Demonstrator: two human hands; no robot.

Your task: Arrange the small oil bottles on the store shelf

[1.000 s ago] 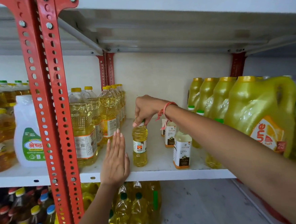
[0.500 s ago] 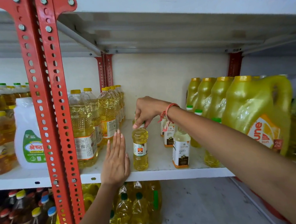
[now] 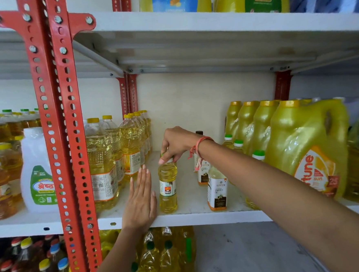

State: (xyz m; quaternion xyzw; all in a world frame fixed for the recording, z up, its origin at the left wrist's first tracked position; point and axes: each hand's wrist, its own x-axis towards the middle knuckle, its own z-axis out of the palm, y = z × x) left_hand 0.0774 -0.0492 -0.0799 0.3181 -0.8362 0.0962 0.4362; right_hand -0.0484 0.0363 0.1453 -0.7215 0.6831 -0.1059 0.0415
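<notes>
A small yellow oil bottle point(image 3: 167, 187) with an orange-and-white label stands upright near the front of the white middle shelf point(image 3: 186, 218). My right hand point(image 3: 176, 143) comes in from the right and pinches its cap from above. My left hand point(image 3: 141, 199) lies flat, fingers together, on the shelf just left of the bottle, empty. Right of the bottle stand small white-labelled coconut oil bottles point(image 3: 217, 188), with one more point(image 3: 203, 174) behind, partly hidden by my wrist.
Tall clear oil bottles point(image 3: 100, 162) fill the shelf's left side beside the red perforated upright point(image 3: 61, 131). Large yellow jugs point(image 3: 306, 146) crowd the right. A white jug point(image 3: 38, 171) stands left of the upright. More bottles sit on the shelf below.
The view has tilted slightly upward, showing more of the top shelf. My right hand stays on the small bottle's cap and my left hand stays flat beside it.
</notes>
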